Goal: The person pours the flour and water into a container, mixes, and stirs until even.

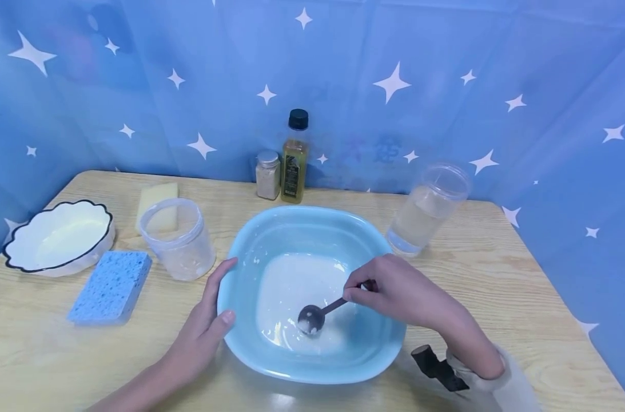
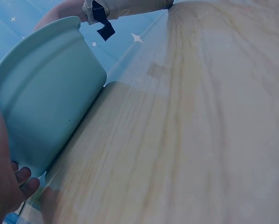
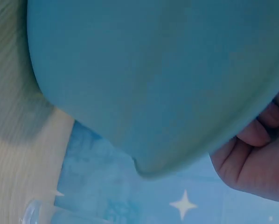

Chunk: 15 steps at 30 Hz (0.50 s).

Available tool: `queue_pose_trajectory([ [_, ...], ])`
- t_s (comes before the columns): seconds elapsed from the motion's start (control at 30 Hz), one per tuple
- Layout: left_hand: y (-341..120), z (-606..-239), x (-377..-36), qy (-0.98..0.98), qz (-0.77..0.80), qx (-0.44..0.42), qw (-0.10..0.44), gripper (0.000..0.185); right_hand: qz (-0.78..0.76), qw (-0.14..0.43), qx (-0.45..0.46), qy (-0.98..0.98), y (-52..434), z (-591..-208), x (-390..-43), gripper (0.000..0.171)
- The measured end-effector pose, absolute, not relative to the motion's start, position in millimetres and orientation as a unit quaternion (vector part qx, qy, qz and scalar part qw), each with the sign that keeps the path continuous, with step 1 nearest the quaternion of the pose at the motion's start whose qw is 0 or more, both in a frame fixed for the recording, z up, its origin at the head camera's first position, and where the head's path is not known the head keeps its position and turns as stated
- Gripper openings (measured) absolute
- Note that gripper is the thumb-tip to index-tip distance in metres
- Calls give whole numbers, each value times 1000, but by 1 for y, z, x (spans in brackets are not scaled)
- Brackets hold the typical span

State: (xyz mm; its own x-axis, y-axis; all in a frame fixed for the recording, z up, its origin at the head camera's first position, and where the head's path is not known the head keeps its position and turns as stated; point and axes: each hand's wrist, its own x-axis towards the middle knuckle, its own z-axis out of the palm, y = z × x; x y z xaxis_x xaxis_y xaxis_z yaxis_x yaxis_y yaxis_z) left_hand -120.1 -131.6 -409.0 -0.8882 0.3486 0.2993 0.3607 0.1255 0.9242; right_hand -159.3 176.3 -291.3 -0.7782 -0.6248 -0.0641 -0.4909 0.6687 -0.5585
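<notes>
A light-blue basin (image 1: 313, 369) stands on the table with a white, shiny wet mixture (image 1: 297, 280) over its bottom. My right hand (image 1: 402, 289) reaches over the basin's right rim and pinches the handle of a dark brown measuring spoon (image 1: 311, 319). The spoon's bowl is down at the mixture with some white stuff on it. On the other side, my left hand (image 1: 201, 332) rests against the basin's left outer wall, thumb and forefinger extended by the rim. In the left wrist view its fingertips (image 2: 30, 186) show low beside the basin's wall.
To the left are an upright clear plastic jar (image 1: 180, 246), a blue sponge (image 1: 111, 286), a pale yellow block (image 1: 158, 203) and a white scalloped dish (image 1: 60, 237). Behind the basin stand a shaker jar (image 1: 268, 176) and an oil bottle (image 1: 294, 169). A jar of water (image 1: 425, 214) is at right.
</notes>
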Motion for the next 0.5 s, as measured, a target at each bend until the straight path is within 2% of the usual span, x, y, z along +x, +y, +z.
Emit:
queue_pose_trajectory([
  [0.17,-131,-411,-123,-749,-615,-247,10,65,-292,97,-294,905,190,-280,-155,10],
  [0.4,-132,-412,-122,-762,-602,-240,20,65,-314,185,-352,862,188,-287,-159,11],
  [0.5,-133,-413,-122,-761,-602,-240,19,65,-296,188,-374,859,185,-291,-161,12],
])
